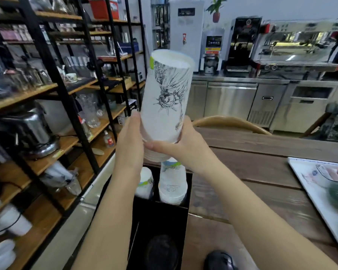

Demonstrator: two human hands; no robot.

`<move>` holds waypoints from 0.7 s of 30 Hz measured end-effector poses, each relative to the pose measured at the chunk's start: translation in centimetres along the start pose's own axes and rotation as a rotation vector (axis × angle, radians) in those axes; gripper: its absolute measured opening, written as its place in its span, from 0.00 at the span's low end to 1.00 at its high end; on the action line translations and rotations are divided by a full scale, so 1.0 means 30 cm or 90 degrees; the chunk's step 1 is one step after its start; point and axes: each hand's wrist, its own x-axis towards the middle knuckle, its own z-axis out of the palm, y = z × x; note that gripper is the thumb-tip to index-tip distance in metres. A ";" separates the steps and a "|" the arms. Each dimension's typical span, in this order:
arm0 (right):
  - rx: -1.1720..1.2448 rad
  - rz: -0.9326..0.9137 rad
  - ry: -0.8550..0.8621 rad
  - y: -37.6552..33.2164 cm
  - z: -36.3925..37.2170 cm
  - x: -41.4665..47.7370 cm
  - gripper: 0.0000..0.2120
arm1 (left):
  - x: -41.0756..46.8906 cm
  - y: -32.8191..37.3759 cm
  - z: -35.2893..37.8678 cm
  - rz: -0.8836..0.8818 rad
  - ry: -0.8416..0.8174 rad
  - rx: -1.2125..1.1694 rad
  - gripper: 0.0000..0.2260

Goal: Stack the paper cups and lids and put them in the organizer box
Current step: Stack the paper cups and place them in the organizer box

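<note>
I hold a tall stack of white paper cups (165,98) with black line drawings upside down in front of me, its rims at the bottom. My left hand (130,137) grips the stack's lower left side. My right hand (180,145) wraps its lower right and front. Directly below stands the black organizer box (188,193) at the wooden table's left edge. In its far compartments sit a second inverted cup stack (173,184) and a shorter one (144,183). A dark round lid stack (161,252) lies in the box's near compartment, blurred.
A white tray (308,184) with printed cups and something green lies at the table's right. Metal shelves (62,106) with glassware and appliances stand close on the left. A chair back (230,122) rises beyond the table, steel counters and coffee machines behind. A dark object (220,260) sits near the box.
</note>
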 end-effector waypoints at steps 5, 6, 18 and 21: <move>-0.108 0.056 -0.033 -0.005 0.180 0.044 0.38 | 0.071 -0.057 -0.151 -0.073 0.014 -0.025 0.22; -0.117 0.069 -0.043 0.013 0.217 0.055 0.36 | 0.087 -0.082 -0.171 -0.079 0.009 -0.041 0.22; -0.252 0.167 -0.042 0.264 0.388 0.132 0.26 | 0.166 -0.391 -0.245 -0.188 0.019 -0.040 0.29; -0.263 0.189 -0.044 0.290 0.392 0.127 0.26 | 0.174 -0.472 -0.270 -0.199 0.000 0.023 0.40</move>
